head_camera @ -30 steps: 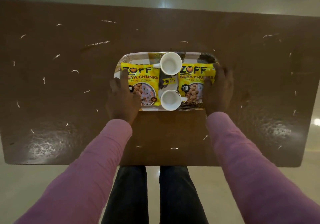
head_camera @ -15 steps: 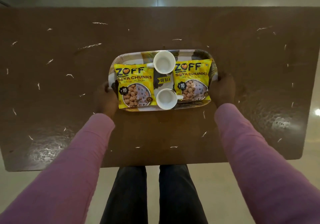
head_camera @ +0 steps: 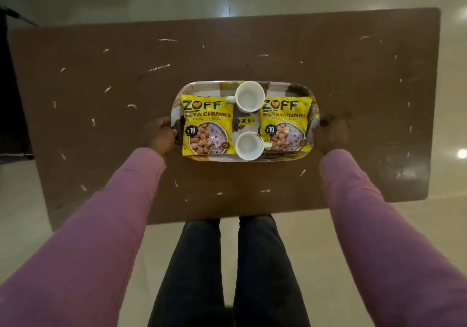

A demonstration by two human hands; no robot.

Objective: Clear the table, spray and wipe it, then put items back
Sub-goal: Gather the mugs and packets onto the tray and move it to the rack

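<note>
A second ago my hands lay flat on top of the load. Now they have slid out to the short ends of the tray. My left hand has its fingers curled round the left end and my right hand is wrapped round the right end, so both are clamped on the rim. The tray sits over the middle of the counter, and I cannot tell whether it has left the surface yet. On it the left packet and right packet lie flat, with the far cup and near cup upright between them. I judge this as the start of clearing: the grip is set, and one lift takes everything off together. The cups stand loose, so I should keep the tray level. White scraps are scattered across the counter, so spraying and wiping are not yet done
</note>
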